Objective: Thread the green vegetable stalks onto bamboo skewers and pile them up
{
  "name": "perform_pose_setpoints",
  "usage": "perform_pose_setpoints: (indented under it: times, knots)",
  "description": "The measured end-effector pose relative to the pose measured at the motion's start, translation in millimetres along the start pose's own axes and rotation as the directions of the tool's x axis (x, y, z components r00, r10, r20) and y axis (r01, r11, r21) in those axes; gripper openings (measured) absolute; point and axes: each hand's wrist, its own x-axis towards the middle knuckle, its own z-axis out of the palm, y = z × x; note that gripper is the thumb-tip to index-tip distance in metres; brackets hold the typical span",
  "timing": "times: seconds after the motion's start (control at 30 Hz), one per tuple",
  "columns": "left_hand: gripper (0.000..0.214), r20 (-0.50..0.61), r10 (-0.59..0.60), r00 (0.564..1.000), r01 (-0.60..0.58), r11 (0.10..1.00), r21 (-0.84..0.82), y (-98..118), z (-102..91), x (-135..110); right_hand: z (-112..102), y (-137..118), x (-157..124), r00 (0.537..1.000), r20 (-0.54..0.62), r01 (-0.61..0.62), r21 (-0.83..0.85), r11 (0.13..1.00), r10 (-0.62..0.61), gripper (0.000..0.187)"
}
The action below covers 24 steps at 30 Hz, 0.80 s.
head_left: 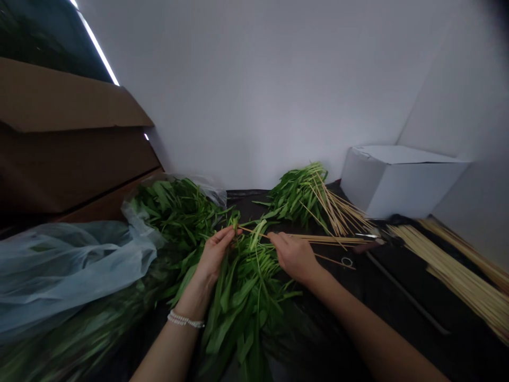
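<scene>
My left hand [214,252], a bead bracelet on its wrist, pinches the top of a leafy green stalk [235,220]. My right hand [294,254] is closed round a thin bamboo skewer [330,240] whose tip reaches toward that stalk. Between and below both hands lies a loose bunch of long green leaves and stems [242,297] on the black table cover [382,297].
A pile of skewered greens [306,196] lies at the back. Loose bamboo skewers [457,270] spread at the right, near a white box [397,178]. A plastic bag of greens [79,265] lies at the left, beside brown cardboard boxes [67,138]. Scissors [374,237] lie near the skewers.
</scene>
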Motion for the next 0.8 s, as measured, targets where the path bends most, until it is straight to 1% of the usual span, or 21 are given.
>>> perform_pose_setpoints:
  times: [0.1, 0.23, 0.6, 0.8]
  knots:
    - [0.046, -0.005, 0.014, 1.000, -0.014, 0.999, 0.032, 1.1, -0.3, 0.1, 1.4, -1.2, -1.1, 1.000, 0.014, 0.013, -0.013, 1.000, -0.013, 0.037]
    - [0.044, -0.024, 0.001, 1.000, 0.001, 0.999, 0.053, 0.8, -0.7, 1.0, 3.2, -2.6, -2.5, 1.000, 0.020, 0.025, -0.027, 0.999, -0.024, 0.038]
    - [0.041, -0.009, -0.001, 1.000, 0.002, 0.999, 0.049, -2.7, -2.4, 2.9, 3.8, -3.8, -1.9, 0.998, 0.064, 0.025, -0.025, 0.999, -0.023, 0.040]
    - [0.041, -0.030, -0.001, 1.000, 0.001, 1.000, 0.015, -3.0, -2.5, 3.6, 3.3, -4.9, -1.9, 0.998, 0.058, 0.018, -0.012, 1.000, -0.017, 0.040]
